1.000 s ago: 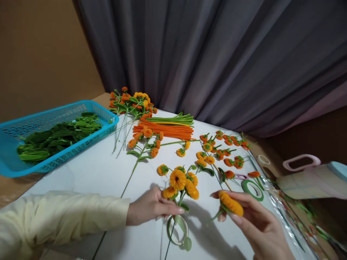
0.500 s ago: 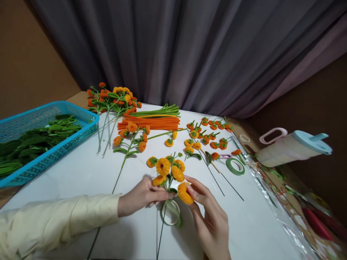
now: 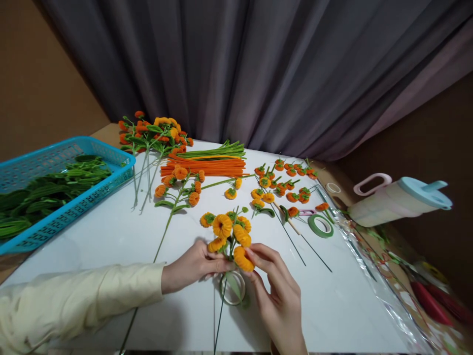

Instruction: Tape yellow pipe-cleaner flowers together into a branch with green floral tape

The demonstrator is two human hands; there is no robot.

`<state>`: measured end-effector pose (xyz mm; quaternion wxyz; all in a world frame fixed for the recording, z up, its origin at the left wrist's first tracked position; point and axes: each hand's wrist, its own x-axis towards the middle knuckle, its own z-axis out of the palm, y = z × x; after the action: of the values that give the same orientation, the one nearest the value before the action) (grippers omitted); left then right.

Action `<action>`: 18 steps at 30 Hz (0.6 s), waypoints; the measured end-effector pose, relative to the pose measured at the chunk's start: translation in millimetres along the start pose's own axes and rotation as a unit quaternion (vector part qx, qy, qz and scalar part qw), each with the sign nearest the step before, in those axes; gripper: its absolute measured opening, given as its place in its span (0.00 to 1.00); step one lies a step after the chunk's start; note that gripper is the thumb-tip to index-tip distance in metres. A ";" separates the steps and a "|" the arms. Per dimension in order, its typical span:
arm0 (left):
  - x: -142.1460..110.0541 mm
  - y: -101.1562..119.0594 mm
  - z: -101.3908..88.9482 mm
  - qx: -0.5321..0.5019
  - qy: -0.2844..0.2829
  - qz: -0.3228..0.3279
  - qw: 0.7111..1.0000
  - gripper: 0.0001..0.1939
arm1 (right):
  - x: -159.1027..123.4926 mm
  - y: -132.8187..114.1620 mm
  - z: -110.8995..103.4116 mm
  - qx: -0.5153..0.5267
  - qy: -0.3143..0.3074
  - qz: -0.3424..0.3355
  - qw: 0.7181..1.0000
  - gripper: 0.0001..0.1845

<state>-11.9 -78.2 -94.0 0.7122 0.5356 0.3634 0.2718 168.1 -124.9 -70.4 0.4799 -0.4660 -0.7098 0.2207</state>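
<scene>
My left hand (image 3: 202, 265) is closed on the stem of a branch of yellow chenille pumpkins (image 3: 222, 226), just under the cluster. My right hand (image 3: 279, 291) pinches one more yellow pumpkin (image 3: 243, 259) by its right side, close against the stem at my left fingertips. Its own stalk is hidden. A roll of green floral tape (image 3: 236, 298) hangs or rests just below my hands, with a strip of tape across it. The branch's dark wire stem (image 3: 220, 318) runs down past the roll towards the table's front edge.
At left stands a blue basket (image 3: 125, 170) of green leaves. Orange pipe cleaners (image 3: 207, 167) and finished branches (image 3: 148, 133) lie at the back. Loose pumpkins (image 3: 291, 197), another tape roll (image 3: 320, 226) and wires (image 3: 318, 254) are on the right, beyond them a tumbler (image 3: 399, 202).
My right hand has moved left with the yellow pumpkin, bringing it from beside the branch up close against the stem. My left hand stays nearly in place.
</scene>
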 end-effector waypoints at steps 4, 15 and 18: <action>0.2 2.3 1.4 -0.017 -0.004 0.002 1.000 0.20 | -2.3 0.8 4.4 0.024 0.026 0.041 0.999 0.15; -0.3 8.6 6.9 -0.066 -0.015 0.007 0.998 0.17 | -15.1 2.2 21.3 0.134 0.042 0.184 0.973 0.06; -0.6 4.7 6.9 -0.083 -0.027 0.018 0.996 0.19 | -16.6 1.1 22.3 0.211 -0.014 0.234 0.949 0.10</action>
<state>-6.7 -81.2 -88.3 0.7585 0.4882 0.3109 0.2995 150.5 -135.8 -88.9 0.4919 -0.5043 -0.5248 0.4778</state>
